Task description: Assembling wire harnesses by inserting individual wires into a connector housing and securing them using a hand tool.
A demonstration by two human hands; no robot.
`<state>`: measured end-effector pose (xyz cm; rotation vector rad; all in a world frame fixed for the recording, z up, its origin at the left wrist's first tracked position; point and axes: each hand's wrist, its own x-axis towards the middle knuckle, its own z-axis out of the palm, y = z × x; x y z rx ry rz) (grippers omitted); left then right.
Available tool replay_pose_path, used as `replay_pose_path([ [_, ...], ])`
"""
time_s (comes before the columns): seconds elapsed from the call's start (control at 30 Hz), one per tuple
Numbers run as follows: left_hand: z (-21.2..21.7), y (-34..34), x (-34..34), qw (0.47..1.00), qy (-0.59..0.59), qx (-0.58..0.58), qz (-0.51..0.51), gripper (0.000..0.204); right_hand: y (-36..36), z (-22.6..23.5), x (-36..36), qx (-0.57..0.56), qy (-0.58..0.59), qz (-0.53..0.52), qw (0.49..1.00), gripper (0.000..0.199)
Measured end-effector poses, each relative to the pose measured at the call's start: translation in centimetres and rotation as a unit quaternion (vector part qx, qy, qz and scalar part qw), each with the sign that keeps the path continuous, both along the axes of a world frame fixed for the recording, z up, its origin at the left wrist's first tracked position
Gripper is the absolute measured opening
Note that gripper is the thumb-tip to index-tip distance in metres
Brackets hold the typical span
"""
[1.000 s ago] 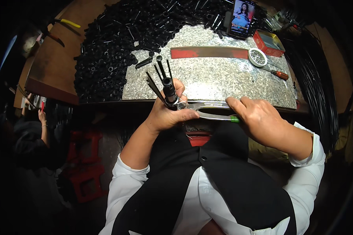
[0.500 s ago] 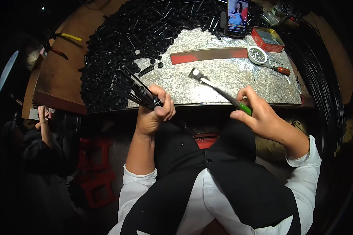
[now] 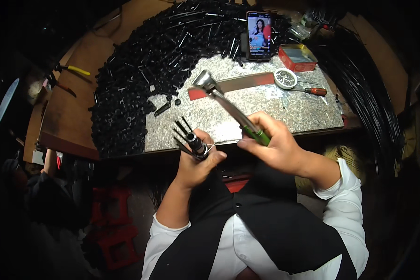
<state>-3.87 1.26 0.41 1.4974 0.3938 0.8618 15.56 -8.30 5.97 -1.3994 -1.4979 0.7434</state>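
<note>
A black, hollow-ended tube [image 3: 195, 141] juts toward 12 o'clock from the left hand [image 3: 193, 170], clasped round it beside slim dark rods [image 3: 186, 124]. The right hand [image 3: 283, 148] grips green-handled metal pliers [image 3: 234, 111], head toward 10, above a speckled, glossy slab [image 3: 296, 112]. Beyond, from where I stand, glossy black parts [image 3: 140, 79] heap at 11.

Workshop: black parts [image 3: 126, 98] heaped on bench [image 3: 70, 128], green-handled tool [image 3: 233, 110], screwdriver [image 3: 318, 92], apparently co-worker [image 3: 50, 164] at dim left.
</note>
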Motion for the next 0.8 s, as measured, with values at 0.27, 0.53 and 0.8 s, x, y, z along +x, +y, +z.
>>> replay_pose_path([
  [0.27, 0.0, -0.3, 0.1, 0.995, 0.000, 0.082, 0.052, 0.021, 0.1, 0.1, -0.1, -0.001, 0.047, -0.021, 0.999, 0.020],
  [0.53, 0.3, -0.6, -0.1, 0.998, -0.040, -0.004, 0.040, 0.020, -0.1, 0.1, -0.1, -0.003, 0.070, 0.000, 0.998, 0.026],
  [0.8, -0.6, 1.1, -1.7, 0.992, 0.004, 0.115, 0.043, 0.022, -0.2, -0.6, 0.6, 0.055, 0.140, 0.006, 0.989, 0.030],
])
